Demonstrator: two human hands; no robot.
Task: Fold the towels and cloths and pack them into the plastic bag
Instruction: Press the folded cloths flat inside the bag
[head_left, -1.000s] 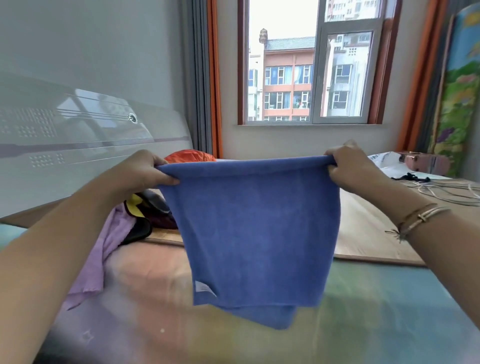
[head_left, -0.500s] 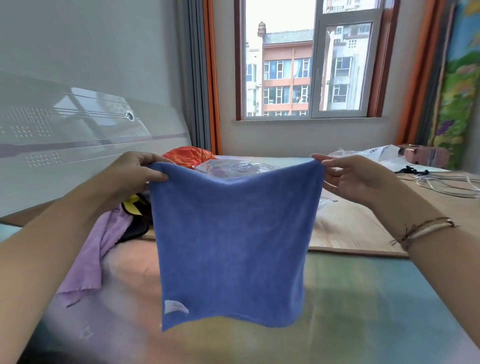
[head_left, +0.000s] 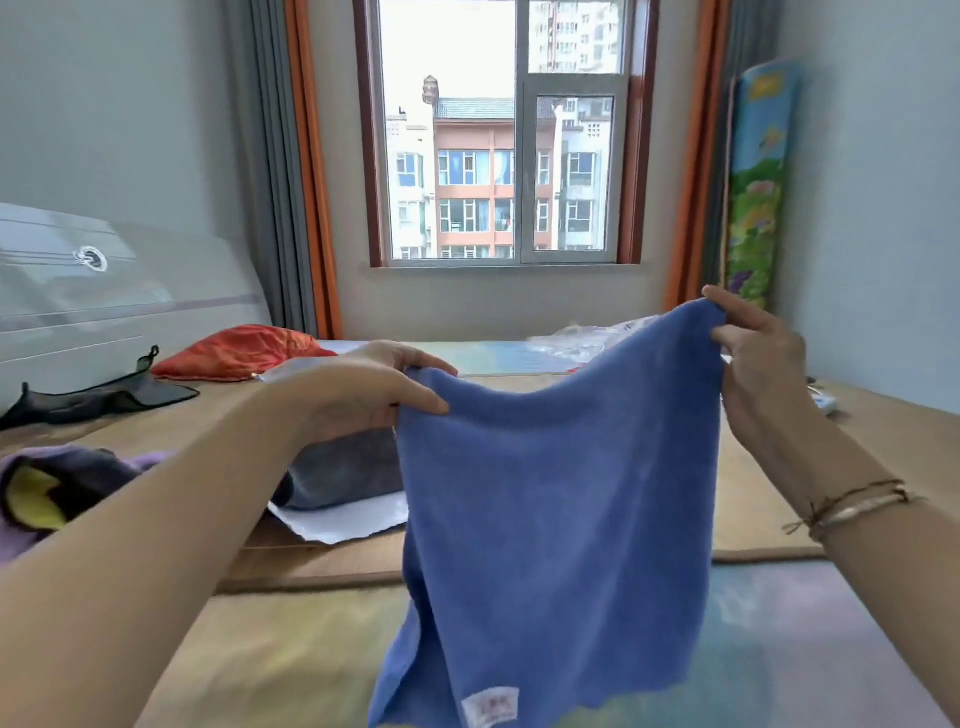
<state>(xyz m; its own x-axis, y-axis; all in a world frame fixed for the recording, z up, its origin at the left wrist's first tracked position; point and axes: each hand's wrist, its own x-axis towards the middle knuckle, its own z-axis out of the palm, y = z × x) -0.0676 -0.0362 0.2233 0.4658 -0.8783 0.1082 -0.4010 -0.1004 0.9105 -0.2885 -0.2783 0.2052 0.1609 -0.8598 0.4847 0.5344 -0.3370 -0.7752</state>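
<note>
Left hand (head_left: 363, 395) and right hand (head_left: 753, 358) each pinch a top corner of a hanging blue towel (head_left: 556, 519), right corner higher

Window (head_left: 503, 156) centred in far wall, dark red-brown frame, daylight in; apartment blocks outside. Grey and orange curtains (head_left: 291, 171) hang on both sides of window. Pale walls (head_left: 109, 104). Right of window: colourful printed mat (head_left: 759, 182) upright in corner. Left of window: white glossy headboard (head_left: 124, 296). Below window: wooden board surface (head_left: 748, 483).
</note>
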